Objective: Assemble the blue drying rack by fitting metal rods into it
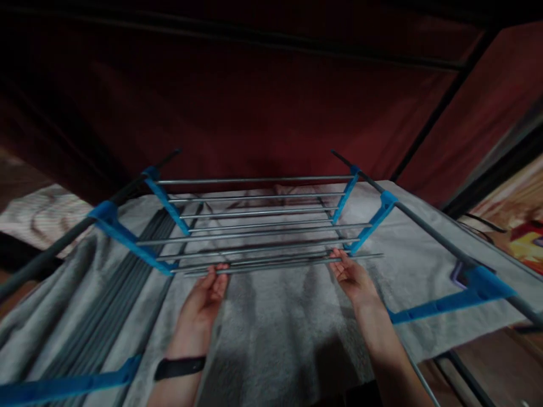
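Grey metal rod [275, 264] lies along the near edge of the rack [254, 213]. Its long axis runs left to right, with the right end slightly farther away. Left hand [206, 297] holds it near the left end with curled fingertips; right hand [354, 280] pinches it near the right end. Thin, round parallel bars span the blue plastic brackets [127, 237]. A soft pale towel [271, 322] lies beneath, leaving open room between the forearms. A black wristband [180, 367] circles the left wrist.
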A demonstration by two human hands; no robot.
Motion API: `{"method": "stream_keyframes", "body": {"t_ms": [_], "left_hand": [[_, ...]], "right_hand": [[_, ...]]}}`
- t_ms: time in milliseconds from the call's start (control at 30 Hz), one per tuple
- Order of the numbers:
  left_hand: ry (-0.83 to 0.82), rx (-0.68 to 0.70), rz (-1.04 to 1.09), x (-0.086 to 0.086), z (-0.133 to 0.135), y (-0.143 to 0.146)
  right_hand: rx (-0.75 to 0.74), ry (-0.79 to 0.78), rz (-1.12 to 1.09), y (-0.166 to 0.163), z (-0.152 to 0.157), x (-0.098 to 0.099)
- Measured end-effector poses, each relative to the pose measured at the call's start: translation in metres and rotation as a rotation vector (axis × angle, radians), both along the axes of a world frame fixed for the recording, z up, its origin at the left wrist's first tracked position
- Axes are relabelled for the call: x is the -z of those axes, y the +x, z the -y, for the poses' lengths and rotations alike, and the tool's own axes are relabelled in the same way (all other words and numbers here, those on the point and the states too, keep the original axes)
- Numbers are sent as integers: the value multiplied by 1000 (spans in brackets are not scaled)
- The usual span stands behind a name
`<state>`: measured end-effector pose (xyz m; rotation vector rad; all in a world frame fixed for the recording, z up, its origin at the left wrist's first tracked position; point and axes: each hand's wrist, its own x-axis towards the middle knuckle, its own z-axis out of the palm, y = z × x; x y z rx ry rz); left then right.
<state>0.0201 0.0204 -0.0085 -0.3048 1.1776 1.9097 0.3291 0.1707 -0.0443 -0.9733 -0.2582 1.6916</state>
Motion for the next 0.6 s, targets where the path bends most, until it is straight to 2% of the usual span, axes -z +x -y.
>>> {"method": "stream_keyframes", "body": {"t_ms": [167,400,600], "left_hand": [[57,62,-29,6,-2,23],[73,-108,-83,5,6,10],[86,-150,-110,3,6,6]], "right_hand": [[15,-123,75,9,-8,0],[-4,-213,110,18,-10,-4],[-13,-291,147,17,-10,-12]]}}
